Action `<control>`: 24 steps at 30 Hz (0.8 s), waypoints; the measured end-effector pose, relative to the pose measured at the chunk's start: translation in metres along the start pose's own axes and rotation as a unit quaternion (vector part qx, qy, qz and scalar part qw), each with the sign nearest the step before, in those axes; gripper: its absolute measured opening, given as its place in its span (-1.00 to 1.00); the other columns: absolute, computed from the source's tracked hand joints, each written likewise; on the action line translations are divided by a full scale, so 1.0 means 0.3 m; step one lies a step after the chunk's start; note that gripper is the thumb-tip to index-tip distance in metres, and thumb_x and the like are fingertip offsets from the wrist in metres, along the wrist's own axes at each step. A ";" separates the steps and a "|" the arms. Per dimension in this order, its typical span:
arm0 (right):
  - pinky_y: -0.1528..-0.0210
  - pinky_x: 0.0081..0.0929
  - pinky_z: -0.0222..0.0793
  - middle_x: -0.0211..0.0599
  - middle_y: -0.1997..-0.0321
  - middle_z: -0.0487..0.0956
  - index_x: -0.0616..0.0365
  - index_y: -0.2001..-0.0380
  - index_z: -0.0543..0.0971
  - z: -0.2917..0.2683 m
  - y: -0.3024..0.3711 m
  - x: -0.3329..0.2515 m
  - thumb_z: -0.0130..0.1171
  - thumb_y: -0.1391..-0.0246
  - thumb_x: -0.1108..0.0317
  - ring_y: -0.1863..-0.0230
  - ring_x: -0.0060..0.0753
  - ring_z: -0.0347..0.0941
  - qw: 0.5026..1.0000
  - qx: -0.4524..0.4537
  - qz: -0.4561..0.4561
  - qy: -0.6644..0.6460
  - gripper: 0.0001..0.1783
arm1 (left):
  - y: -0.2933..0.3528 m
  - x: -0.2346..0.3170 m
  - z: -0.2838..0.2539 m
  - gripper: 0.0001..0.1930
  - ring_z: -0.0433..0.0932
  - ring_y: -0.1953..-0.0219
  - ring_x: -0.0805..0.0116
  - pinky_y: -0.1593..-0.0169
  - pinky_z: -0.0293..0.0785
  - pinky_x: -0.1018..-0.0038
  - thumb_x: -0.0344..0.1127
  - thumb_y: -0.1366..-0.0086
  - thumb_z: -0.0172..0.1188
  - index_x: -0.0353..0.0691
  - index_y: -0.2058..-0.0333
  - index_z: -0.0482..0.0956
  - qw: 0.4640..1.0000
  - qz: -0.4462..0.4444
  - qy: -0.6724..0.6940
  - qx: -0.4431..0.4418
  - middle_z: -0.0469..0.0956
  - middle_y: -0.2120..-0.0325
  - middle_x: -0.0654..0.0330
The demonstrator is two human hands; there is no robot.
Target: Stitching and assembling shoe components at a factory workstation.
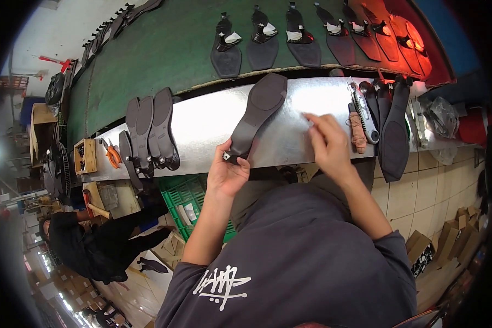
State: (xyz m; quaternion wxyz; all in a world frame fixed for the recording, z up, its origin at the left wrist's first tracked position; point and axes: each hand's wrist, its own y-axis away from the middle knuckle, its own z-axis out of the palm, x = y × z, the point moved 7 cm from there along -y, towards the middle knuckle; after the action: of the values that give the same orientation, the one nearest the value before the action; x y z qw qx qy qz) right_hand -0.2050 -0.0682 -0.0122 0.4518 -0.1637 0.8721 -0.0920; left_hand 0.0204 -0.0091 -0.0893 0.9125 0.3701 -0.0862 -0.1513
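Note:
My left hand [230,174] grips a black sandal [254,117] by its heel end, fingers wrapped round it. The sole faces up, and its broad toe end points away from me over the metal ledge [202,109]. My right hand [329,141] hovers to the right of the sandal, apart from it. Its thumb and forefinger are drawn close together; whether something small is between them I cannot make out. Left of my left hand, several dark soles [161,128] lie side by side on the ledge. A box cutter [361,109] and a wrapped tan tool handle [357,131] lie beyond my right hand.
A green conveyor belt [164,54] runs behind the ledge, bearing a row of sandals [262,44], the right ones lit red. Orange-handled pliers [112,155] and a wooden box [85,156] sit at the left. More soles [394,136] overhang the right edge. A green crate [183,202] stands below; a co-worker [87,240] is nearby.

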 end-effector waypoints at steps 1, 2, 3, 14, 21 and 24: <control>0.33 -0.47 0.31 -0.24 0.45 0.45 0.23 0.01 0.51 0.013 0.030 -0.054 0.00 -0.05 0.58 0.42 -0.35 0.39 0.992 -0.039 0.019 -0.120 -0.62 | -0.004 -0.026 0.002 -0.73 0.49 -0.06 0.15 0.48 0.50 0.65 -0.30 -0.21 0.20 -0.21 0.12 0.49 1.000 -0.015 0.023 0.003 0.51 0.04 0.14; 0.38 -0.57 0.25 -0.34 0.49 0.44 0.19 -0.05 0.48 0.050 0.070 -0.087 -0.03 -0.08 0.58 0.49 -0.50 0.31 0.972 -0.101 0.067 -0.201 -0.58 | 0.004 -0.057 0.034 -0.77 0.56 0.06 0.25 0.58 0.35 0.71 -0.27 -0.19 0.23 -0.19 0.20 0.51 1.000 -0.015 0.015 0.020 0.56 0.14 0.17; 0.44 -0.68 0.20 -0.44 0.53 0.44 0.15 -0.10 0.46 0.091 0.101 -0.112 -0.06 -0.11 0.57 0.56 -0.64 0.23 0.940 -0.161 0.114 -0.280 -0.55 | -0.008 -0.077 0.031 -0.77 0.56 0.06 0.25 0.58 0.35 0.71 -0.27 -0.19 0.23 -0.19 0.20 0.51 1.000 -0.019 0.014 0.021 0.56 0.14 0.17; 0.45 -0.64 0.27 -0.39 0.64 0.46 0.20 -0.27 0.23 0.141 0.145 -0.081 0.00 -0.12 0.57 0.58 -0.64 0.32 0.939 -0.143 0.128 -0.284 -0.40 | -0.017 -0.220 0.118 -0.81 0.39 0.60 0.57 0.68 0.17 0.67 -0.16 -0.17 0.25 -0.11 0.36 0.52 0.999 -0.035 -0.011 0.027 0.55 0.49 0.37; 0.51 -0.65 0.24 -0.44 0.60 0.46 0.28 -0.13 0.41 0.137 0.121 -0.041 0.02 -0.18 0.51 0.60 -0.63 0.28 0.922 -0.102 0.153 -0.342 -0.58 | -0.009 -0.214 0.083 -0.81 0.41 0.52 0.60 0.64 0.15 0.67 -0.17 -0.14 0.30 -0.03 0.34 0.49 0.999 -0.008 -0.024 0.042 0.53 0.46 0.42; 0.54 -0.70 0.18 -0.50 0.60 0.43 0.27 -0.12 0.43 0.133 0.111 -0.045 0.00 -0.23 0.43 0.59 -0.70 0.26 0.864 -0.159 0.236 -0.415 -0.61 | -0.003 -0.193 0.091 -0.81 0.44 0.47 0.60 0.63 0.16 0.67 -0.19 -0.13 0.31 -0.03 0.32 0.49 0.999 0.017 -0.039 0.032 0.54 0.42 0.42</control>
State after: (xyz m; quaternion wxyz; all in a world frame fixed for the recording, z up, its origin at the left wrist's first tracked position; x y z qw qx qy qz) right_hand -0.1719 -0.0328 -0.0352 0.7483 -0.0452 0.6192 0.2337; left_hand -0.0416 -0.0079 -0.0732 0.8986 0.3913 -0.1329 -0.1474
